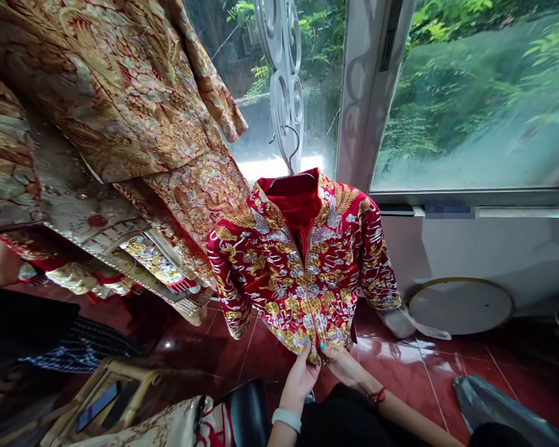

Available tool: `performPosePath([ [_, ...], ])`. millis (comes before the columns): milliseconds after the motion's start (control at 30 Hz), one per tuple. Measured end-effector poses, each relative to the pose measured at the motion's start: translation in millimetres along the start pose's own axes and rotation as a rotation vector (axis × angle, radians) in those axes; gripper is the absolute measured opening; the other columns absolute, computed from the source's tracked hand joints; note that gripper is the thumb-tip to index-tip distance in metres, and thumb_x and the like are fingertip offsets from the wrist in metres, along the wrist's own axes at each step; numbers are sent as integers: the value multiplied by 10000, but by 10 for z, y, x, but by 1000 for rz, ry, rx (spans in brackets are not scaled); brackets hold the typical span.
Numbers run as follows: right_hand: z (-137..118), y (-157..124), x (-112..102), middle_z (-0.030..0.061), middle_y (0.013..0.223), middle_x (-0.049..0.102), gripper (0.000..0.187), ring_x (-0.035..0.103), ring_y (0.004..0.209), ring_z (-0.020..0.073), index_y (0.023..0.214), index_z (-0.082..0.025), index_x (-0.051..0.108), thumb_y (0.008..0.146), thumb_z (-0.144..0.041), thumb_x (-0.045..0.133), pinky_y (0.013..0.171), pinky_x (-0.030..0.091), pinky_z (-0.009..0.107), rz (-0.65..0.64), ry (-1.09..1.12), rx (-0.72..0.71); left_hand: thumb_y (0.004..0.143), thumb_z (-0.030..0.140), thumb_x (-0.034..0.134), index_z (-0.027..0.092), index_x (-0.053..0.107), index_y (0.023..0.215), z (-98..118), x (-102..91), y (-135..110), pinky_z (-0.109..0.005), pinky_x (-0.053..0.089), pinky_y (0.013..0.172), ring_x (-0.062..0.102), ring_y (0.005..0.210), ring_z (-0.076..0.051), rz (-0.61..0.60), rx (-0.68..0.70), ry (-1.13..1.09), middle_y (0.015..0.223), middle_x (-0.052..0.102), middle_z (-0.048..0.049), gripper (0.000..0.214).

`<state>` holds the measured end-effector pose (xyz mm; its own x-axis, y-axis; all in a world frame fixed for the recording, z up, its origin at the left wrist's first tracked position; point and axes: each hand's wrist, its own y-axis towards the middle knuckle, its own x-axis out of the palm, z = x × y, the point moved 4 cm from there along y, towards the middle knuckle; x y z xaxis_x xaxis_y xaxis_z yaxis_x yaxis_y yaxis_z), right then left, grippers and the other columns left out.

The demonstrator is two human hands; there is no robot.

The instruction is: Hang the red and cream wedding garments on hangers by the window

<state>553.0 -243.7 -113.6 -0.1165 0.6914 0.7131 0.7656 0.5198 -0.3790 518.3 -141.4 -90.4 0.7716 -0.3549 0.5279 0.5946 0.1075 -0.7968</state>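
In front of me a red jacket (302, 273), embroidered in gold and silver, hangs upright on a wire hanger (292, 152). My left hand (302, 375) pinches the jacket's bottom hem just left of the front opening, with the thumb on top. On the other side of that opening, my right hand (345, 365) grips the hem too, its fingers hidden behind the cloth. The front is joined along most of its length and parts at the neck, where the red lining shows. Both sleeves hang free.
Long embroidered robes (135, 93) hang at the left. Another person's hand (2, 264) shows at the left edge. A bamboo stool (116, 366) bears a phone (97, 406). A round white board (461, 307) leans by the wall, and a grey plastic bag (503, 406) lies on the floor.
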Motion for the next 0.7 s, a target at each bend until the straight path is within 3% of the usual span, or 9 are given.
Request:
performPosePath([
  [167, -42, -54, 59, 40, 953, 740, 494, 666, 985, 247, 939, -226, 733, 507, -383, 915, 998, 433, 386, 4, 14, -49, 860, 7, 585, 105, 684, 842, -23, 21, -65, -194, 585, 569, 709, 636, -140, -43, -8, 29, 779, 728, -70, 140],
  [467, -51, -93, 77, 68, 983, 733, 370, 633, 1024, 282, 841, -219, 721, 544, -361, 891, 1026, 386, 435, -40, 6, -61, 864, -11, 560, 92, 661, 1025, -3, 32, -20, -237, 598, 664, 716, 673, -150, -58, 41, 77, 838, 745, -77, 216],
  [700, -36, -85, 84, 86, 995, 731, 428, 620, 1070, 306, 916, -223, 712, 552, -368, 884, 1025, 381, 468, -37, 2, -86, 816, -1, 622, 118, 682, 955, -4, -8, 33, -269, 583, 748, 721, 719, -164, -101, 80, 122, 860, 753, -82, 193],
])
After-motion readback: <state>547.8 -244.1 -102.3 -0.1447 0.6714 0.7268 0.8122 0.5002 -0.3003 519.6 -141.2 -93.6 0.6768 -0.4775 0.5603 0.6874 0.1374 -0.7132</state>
